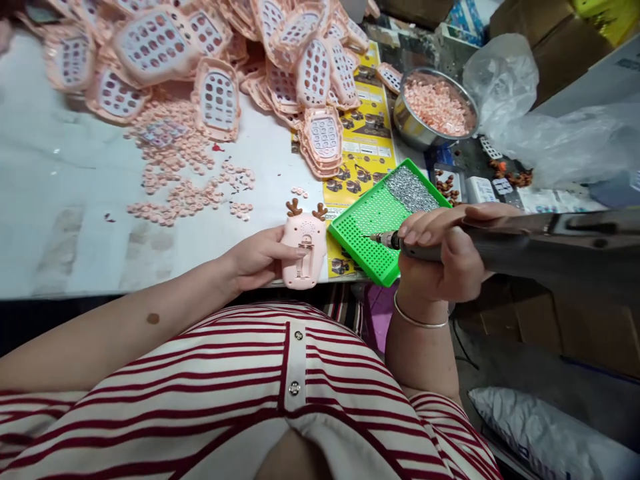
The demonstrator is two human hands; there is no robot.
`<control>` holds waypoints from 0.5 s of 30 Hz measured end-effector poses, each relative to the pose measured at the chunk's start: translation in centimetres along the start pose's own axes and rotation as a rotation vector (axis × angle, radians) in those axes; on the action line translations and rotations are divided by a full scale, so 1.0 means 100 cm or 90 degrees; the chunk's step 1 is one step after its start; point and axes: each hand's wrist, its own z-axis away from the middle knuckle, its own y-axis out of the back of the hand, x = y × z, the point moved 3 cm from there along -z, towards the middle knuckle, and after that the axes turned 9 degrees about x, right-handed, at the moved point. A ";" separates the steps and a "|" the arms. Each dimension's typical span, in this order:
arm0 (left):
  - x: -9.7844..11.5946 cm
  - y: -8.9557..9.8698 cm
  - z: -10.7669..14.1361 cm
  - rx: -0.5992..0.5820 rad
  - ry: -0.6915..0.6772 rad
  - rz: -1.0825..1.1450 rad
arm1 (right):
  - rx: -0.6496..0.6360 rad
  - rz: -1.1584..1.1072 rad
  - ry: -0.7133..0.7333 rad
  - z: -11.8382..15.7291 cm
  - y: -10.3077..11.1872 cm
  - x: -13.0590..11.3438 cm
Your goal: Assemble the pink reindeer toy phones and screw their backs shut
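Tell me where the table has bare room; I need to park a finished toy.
Bare white tabletop lies left of the loose pink buttons, toward the near edge. Crowded: pink keypad shells along the far side, green screw tray and steel bowl right.

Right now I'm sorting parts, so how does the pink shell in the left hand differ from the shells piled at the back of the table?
The shell in the left hand bears brown antlers and shows a closed back; the piled shells have no antlers and show grids of button holes. The held one stands alone at the table edge; the others overlap in a heap. Both are pink plastic.
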 end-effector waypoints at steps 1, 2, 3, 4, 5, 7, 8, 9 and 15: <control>0.000 -0.001 -0.001 -0.002 -0.006 0.011 | -0.009 -0.022 -0.004 0.001 -0.012 -0.003; 0.001 -0.003 -0.002 -0.006 -0.012 0.020 | -0.019 -0.046 -0.017 0.003 -0.023 -0.004; 0.002 -0.004 -0.002 -0.009 -0.020 0.028 | -0.031 -0.075 -0.031 0.005 -0.034 -0.006; 0.002 -0.005 -0.003 -0.013 -0.026 0.031 | -0.045 -0.102 -0.047 0.008 -0.044 -0.006; 0.003 -0.006 -0.003 -0.016 -0.029 0.033 | -0.061 -0.122 -0.060 0.011 -0.053 -0.005; 0.004 -0.007 -0.003 -0.023 -0.032 0.031 | -0.103 -0.119 -0.093 0.017 -0.065 -0.002; 0.004 -0.007 -0.003 -0.028 -0.032 0.030 | -0.118 -0.098 -0.108 0.019 -0.069 0.001; 0.003 -0.007 -0.004 -0.036 -0.033 0.029 | -0.127 -0.068 -0.126 0.021 -0.071 0.005; 0.002 -0.003 -0.008 -0.089 -0.018 0.026 | -0.161 -0.018 -0.133 0.026 -0.078 0.025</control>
